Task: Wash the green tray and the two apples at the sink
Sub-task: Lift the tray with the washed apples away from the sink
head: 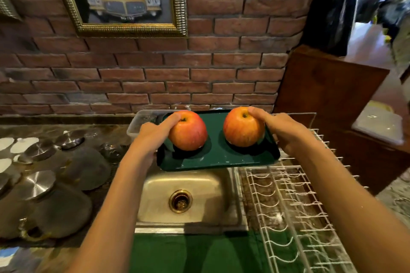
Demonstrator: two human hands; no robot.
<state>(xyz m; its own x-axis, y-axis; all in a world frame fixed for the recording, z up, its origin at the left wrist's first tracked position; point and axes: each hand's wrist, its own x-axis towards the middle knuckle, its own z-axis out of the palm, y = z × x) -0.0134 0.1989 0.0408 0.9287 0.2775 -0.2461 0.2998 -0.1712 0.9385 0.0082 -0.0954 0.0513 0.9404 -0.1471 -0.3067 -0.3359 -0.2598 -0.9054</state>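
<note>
A dark green tray (218, 155) lies across the back edge of the steel sink (155, 197), partly over the dish rack. Two red-orange apples stand upright on it. My left hand (153, 135) grips the left apple (189, 133) from its left side, one finger reaching over the top near the stem. My right hand (281, 131) grips the right apple (240, 128) from its right side, one finger touching the top by the stem. Both apples rest on the tray.
A white wire dish rack (295, 201) fills the counter right of the sink. Upturned dark pots with steel bases (55, 173) crowd the left counter. A clear plastic container (142, 122) sits behind the tray against the brick wall. A green cloth (177, 252) hangs at the sink's front.
</note>
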